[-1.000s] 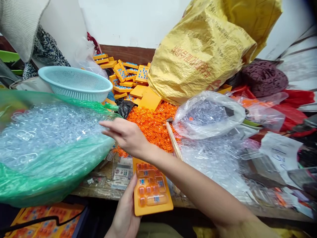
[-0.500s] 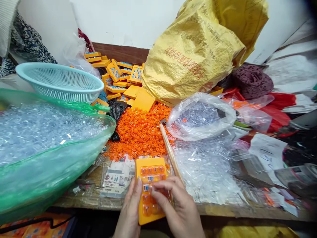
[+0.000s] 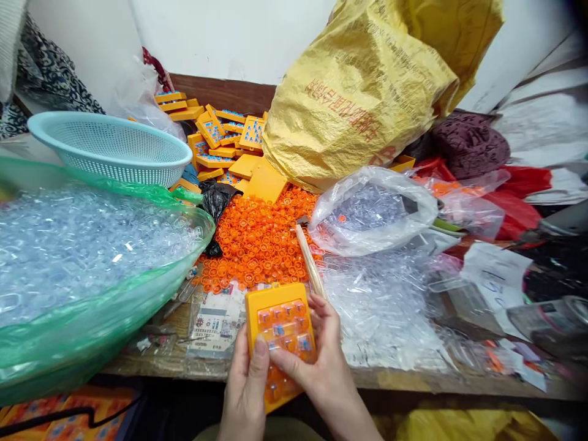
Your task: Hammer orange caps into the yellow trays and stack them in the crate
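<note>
Between my two hands is a flat orange plastic case [image 3: 264, 300] with rows of clear orange caps and a few blue pieces showing on its face. My left hand [image 3: 248, 373] grips its left edge, thumb lying along the front. My right hand [image 3: 321, 361] holds the right edge, its thumb pressed on the caps near the middle and its fingers wrapped behind the side. Just beyond the case lies a heap of loose orange caps [image 3: 261, 239]. A printed sheet [image 3: 215, 324] lies on the bench left of the case.
A green bag [image 3: 151, 294] of clear plastic pieces fills the left, with a blue basket [image 3: 110, 147] behind. Similar orange cases [image 3: 214, 131] are piled at the back beside a yellow sack [image 3: 358, 104]. Rightward are a wooden stick [image 3: 310, 260], a white bag [image 3: 374, 242] and clear pieces [image 3: 381, 312].
My right hand has shifted from fingertips over the front of the case to gripping its right side, thumb on the caps. The case has tilted slightly.
</note>
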Demonstrator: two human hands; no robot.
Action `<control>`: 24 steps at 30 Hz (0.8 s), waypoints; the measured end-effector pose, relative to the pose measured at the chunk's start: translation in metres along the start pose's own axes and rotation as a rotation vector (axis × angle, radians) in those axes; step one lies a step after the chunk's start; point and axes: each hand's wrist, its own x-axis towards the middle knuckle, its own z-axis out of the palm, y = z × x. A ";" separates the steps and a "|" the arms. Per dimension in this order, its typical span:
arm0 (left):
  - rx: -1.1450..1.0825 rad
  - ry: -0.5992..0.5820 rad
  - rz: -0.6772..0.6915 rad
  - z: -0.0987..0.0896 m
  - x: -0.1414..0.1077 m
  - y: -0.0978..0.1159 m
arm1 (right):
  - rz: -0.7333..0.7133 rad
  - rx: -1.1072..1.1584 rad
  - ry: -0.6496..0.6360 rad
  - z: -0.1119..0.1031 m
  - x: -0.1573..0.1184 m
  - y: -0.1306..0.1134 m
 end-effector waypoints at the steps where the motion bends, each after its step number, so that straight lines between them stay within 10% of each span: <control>1: 0.063 0.028 0.043 0.000 -0.001 -0.002 | 0.087 0.126 -0.079 0.000 0.001 -0.003; 7: 0.391 0.223 0.201 -0.003 -0.005 -0.017 | 0.216 0.438 -0.049 0.007 -0.002 -0.018; 14: 0.314 0.142 0.142 -0.008 0.009 0.005 | 0.172 0.262 0.045 0.025 -0.001 -0.003; 19: 0.452 0.313 0.065 -0.057 0.019 0.052 | 0.128 0.230 -0.164 0.062 -0.014 0.022; 24: 1.204 0.372 0.529 -0.116 0.017 0.065 | 0.025 -0.033 -0.256 0.082 -0.023 0.045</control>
